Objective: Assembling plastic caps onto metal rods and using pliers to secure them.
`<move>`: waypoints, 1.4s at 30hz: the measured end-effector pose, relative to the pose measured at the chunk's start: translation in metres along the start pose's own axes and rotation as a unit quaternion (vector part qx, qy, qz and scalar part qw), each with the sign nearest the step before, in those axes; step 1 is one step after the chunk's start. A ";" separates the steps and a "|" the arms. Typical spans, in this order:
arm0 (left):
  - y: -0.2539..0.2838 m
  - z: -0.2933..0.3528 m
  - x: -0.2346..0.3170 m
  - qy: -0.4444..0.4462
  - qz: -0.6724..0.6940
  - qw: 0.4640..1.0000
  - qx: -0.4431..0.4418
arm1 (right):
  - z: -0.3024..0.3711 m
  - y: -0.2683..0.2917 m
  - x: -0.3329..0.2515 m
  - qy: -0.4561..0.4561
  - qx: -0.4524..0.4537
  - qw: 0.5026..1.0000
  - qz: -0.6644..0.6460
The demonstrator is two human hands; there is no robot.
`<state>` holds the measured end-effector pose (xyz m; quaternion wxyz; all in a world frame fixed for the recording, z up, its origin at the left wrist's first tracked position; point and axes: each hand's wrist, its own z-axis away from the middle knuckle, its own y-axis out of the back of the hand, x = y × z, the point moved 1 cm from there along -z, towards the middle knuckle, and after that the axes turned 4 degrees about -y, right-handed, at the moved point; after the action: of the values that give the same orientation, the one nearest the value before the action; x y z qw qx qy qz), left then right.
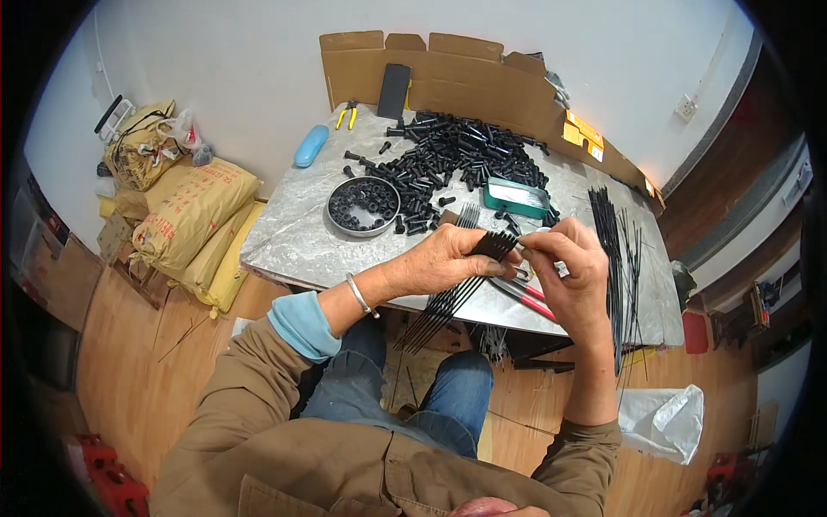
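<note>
Two bare hands meet over the near edge of a grey stone tabletop (293, 237), working a bundle of thin black cable ties (457, 289). The left hand (448, 258) is clenched around the bundle near its upper end, so the tips fan out above the fist and the long tails hang down past the table edge toward the person's lap. The right hand (573, 267) pinches the tip of one tie between thumb and forefinger, its other fingers curled. The ties look light, springy and smooth; they would likely slip or splay unless gripped firmly near one end.

Just under the hands lie red-handled pliers (530, 300). More loose black ties (616, 250) lie in a long spread along the right edge of the tabletop.

Toward the middle, a round metal bowl (363, 207) holds small black ring-shaped parts. Behind it, a large heap of black plastic pieces (457, 155) covers the far half. A shallow green rectangular tin (515, 197) sits at the heap's right side; its contents are pale and hard to make out. A blue case (311, 145) and yellow-handled pliers (346, 113) lie at the far left corner, before a cardboard screen (465, 77). Filled sacks (185, 215) are stacked on the floor to the left.
</note>
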<state>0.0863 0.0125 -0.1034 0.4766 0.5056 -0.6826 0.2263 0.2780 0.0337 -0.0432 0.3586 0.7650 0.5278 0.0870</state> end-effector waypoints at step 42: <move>0.009 0.002 -0.004 0.020 0.026 0.999 0.003 | 0.010 -0.020 0.004 -0.266 -0.072 0.893 -0.357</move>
<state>0.0775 0.0157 -0.1061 0.4831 0.4842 -0.6851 0.2506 0.2702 0.0366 -0.0639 0.5465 0.4921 0.6423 -0.2161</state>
